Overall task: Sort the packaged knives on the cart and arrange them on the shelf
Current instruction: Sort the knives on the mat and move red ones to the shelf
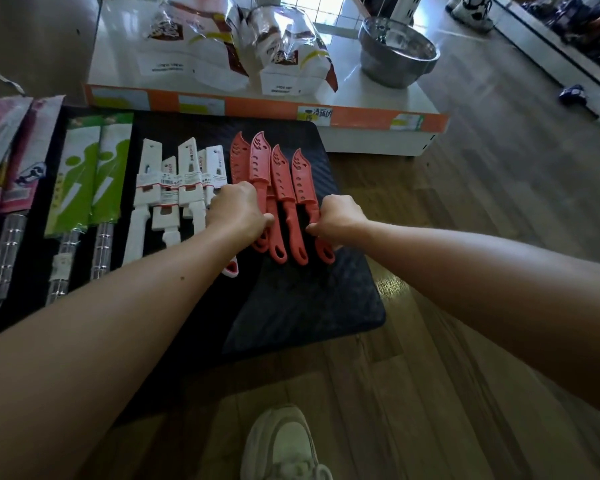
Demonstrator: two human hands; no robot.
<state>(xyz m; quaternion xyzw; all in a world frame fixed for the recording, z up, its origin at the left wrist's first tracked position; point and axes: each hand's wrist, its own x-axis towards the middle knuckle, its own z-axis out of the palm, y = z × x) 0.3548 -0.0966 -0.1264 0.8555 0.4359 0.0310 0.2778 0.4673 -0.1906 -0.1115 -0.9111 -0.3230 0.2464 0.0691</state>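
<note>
The grip of the left hand (237,211) is closed over the handles at the left end of a row of red sheathed knives (280,188), and that of the right hand (338,216) pinches the handle of the rightmost knife, so the two hands bracket the set from either side, probably to square it up or gather it as one bunch. The knives lie on a black mat (302,306) on the cart top, blades pointing away and handles toward the person, where they are easy to seize. To the left, sorted by kind, lie white packaged knives (174,192), then green-carded knives (90,181), then pink-carded ones (14,154); such grouping lets each kind go to the shelf (267,105) together. The shelf beyond carries bags (201,39) and a steel bowl (397,51).
</note>
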